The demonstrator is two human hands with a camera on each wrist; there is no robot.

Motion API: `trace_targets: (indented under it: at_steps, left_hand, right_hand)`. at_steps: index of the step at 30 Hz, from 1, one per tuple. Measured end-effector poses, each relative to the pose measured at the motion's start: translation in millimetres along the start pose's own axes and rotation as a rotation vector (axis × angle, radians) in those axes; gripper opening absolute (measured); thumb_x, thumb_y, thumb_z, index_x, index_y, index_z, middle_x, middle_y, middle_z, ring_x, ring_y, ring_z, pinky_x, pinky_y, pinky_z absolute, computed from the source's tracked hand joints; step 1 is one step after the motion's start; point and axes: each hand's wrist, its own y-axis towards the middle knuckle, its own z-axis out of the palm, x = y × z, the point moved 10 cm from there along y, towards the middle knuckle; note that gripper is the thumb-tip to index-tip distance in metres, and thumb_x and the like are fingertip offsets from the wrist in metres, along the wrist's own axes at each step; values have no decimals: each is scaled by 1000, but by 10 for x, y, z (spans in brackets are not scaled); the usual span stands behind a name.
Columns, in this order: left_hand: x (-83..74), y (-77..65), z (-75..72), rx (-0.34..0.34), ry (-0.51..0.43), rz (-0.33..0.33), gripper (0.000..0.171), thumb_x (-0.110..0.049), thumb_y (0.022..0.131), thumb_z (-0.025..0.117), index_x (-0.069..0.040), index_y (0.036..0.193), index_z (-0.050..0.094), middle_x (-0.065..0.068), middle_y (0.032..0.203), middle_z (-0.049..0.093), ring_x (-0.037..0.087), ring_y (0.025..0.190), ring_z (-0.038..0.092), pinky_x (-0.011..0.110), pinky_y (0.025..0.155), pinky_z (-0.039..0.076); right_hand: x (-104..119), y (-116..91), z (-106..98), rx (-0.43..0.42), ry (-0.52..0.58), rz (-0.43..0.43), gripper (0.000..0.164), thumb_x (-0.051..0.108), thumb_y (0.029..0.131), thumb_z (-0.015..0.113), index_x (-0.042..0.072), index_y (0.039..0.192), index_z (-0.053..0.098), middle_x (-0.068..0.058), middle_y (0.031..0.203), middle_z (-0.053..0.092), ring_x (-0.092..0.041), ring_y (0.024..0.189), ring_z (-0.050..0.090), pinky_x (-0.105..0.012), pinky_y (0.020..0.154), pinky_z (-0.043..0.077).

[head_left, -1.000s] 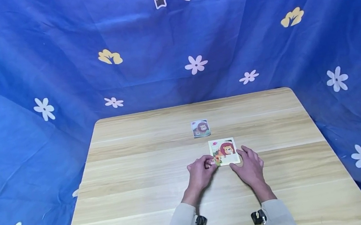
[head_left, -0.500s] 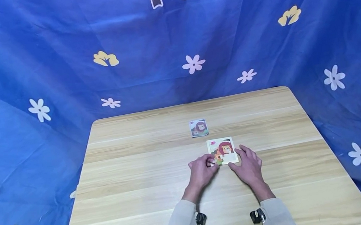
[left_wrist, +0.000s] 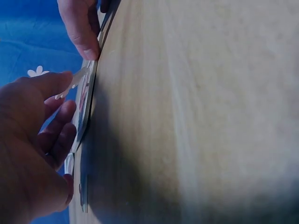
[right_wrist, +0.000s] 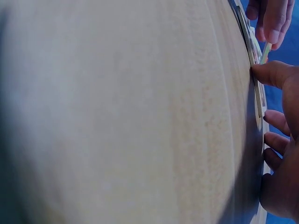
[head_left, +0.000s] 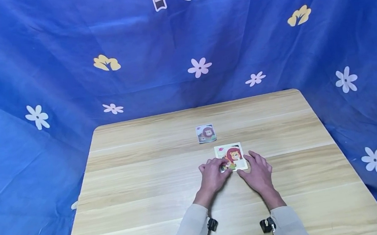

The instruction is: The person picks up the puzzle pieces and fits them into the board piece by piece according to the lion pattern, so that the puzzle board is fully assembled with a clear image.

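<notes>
A puzzle board (head_left: pixel 219 148) with a pale frame and a lion picture lies flat on the table. My left hand (head_left: pixel 212 175) pinches a puzzle piece (left_wrist: pixel 78 78) between thumb and index finger, tilted above the board's lower part. In the right wrist view, the same piece shows as a thin edge under the left fingertips (right_wrist: pixel 272 36). My right hand (head_left: pixel 258 172) holds the board's near right corner, its thumb at the near edge and its index finger at the right edge. A pale bare patch (head_left: pixel 240 164) shows at the picture's lower right.
Behind the board lies a small card (head_left: pixel 206 134) with a similar lion picture. Beside my left hand, a small flat thing (left_wrist: pixel 84 196) rests on the wooden table (head_left: pixel 140 185). Blue flowered cloth (head_left: pixel 153 51) hangs around the table's far and side edges.
My left hand has shifted slightly right and away from me over the board with the puzzle piece. My right hand stays at the board's corner. The head view has turned a little.
</notes>
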Motion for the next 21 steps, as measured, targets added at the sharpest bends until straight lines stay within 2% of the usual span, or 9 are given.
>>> trace_targets:
  at_steps: [9, 21]
  left_hand:
    - [-7, 27, 34, 1, 104, 32, 35, -45, 80, 73, -26, 110, 71, -6, 108, 66, 15, 99, 53, 42, 87, 29]
    - [-47, 52, 102, 2, 212, 61, 33, -46, 81, 72, -26, 107, 73, -5, 113, 59, 17, 103, 49, 43, 86, 30]
  right_hand:
    - [5, 2, -1, 11, -5, 14, 70, 45, 79, 73, 12, 137, 52, -7, 152, 36, -32, 139, 29, -56, 106, 19]
    - [6, 5, -5, 7, -11, 14, 69, 44, 79, 73, 13, 137, 52, -7, 151, 36, -32, 139, 30, -56, 106, 20]
